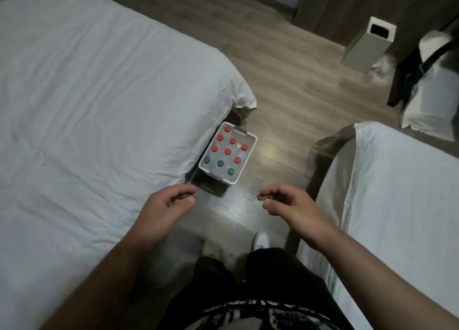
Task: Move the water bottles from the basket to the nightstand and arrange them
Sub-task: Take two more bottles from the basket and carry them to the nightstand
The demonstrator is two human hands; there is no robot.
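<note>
A white plastic basket (250, 140) stands on the wood floor at the foot corner of the left bed. Several water bottles stand upright inside it, seen from above: several with red caps (227, 151) and three with green caps (220, 163) along the near side. My left hand (166, 205) hovers just in front of the basket's near left corner, fingers loosely curled, holding nothing. To the right, my right hand (285, 201) hangs over the floor, also loosely curled and empty. No nightstand is in view.
A bed with white sheets (87, 106) fills the left side and a second bed (397, 193) the right, leaving a narrow floor aisle between. A white bin (365, 43) stands far right beside a dark table leg and a bag. My white shoe (260, 240) is below.
</note>
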